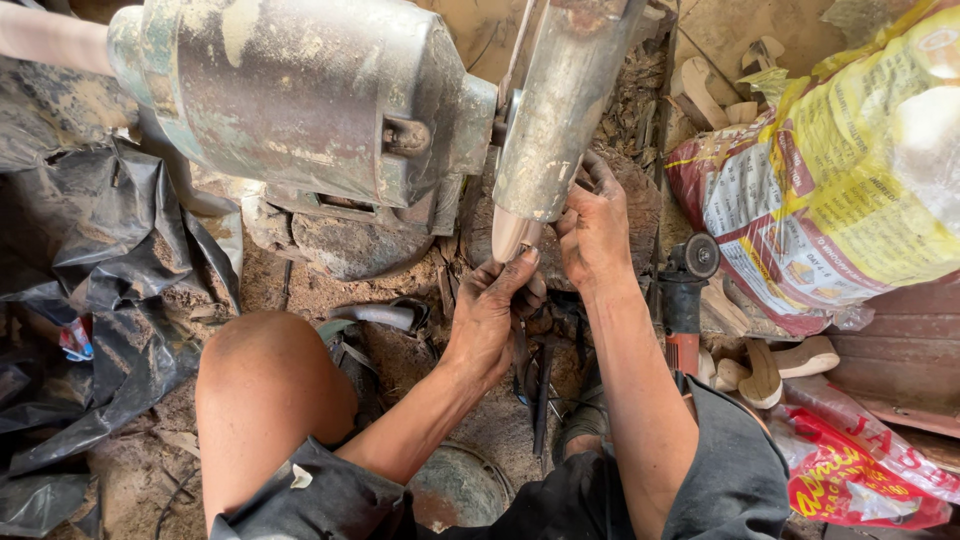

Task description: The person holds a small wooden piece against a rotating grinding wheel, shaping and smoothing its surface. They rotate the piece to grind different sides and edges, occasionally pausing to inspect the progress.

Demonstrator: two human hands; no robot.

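A worn grey-green bench grinder motor [300,95] stands in front of me, its guarded wheel housing [555,110] just right of it. Under the housing's lower end a small pale wooden piece [512,235] is pressed against the wheel. My left hand [492,310] pinches the piece from below. My right hand [595,230] grips it from the right side. Both hands are dusty and dark. My bare left knee [265,375] is raised at the lower left.
Crumpled black plastic sheeting [110,290] lies at left. A large yellow-and-red printed sack [850,170] fills the right side, a red bag [860,470] below it. An angle grinder [685,295] lies by my right forearm, with carved pale wooden pieces [765,365] beside it. Dusty scraps cover the ground.
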